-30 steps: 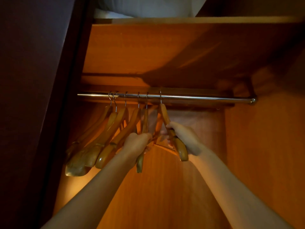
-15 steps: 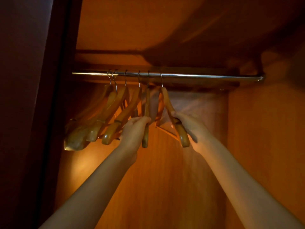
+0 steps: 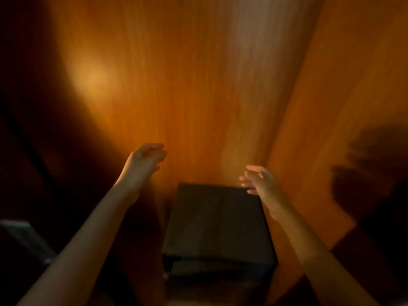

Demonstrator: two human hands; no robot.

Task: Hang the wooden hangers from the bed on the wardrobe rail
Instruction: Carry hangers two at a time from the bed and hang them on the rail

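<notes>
Left hand (image 3: 144, 160) & right hand (image 3: 260, 181) both empty, fingers loose, raised w/ nothing gripped. Dark box (image 3: 218, 226) at 6 o'clock between the forearms, against wardrobe back panel (image 3: 187, 85).

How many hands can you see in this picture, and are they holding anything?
2. The left hand is raised mid-left; the right hand is above the dark box. Both are open and empty.
</notes>
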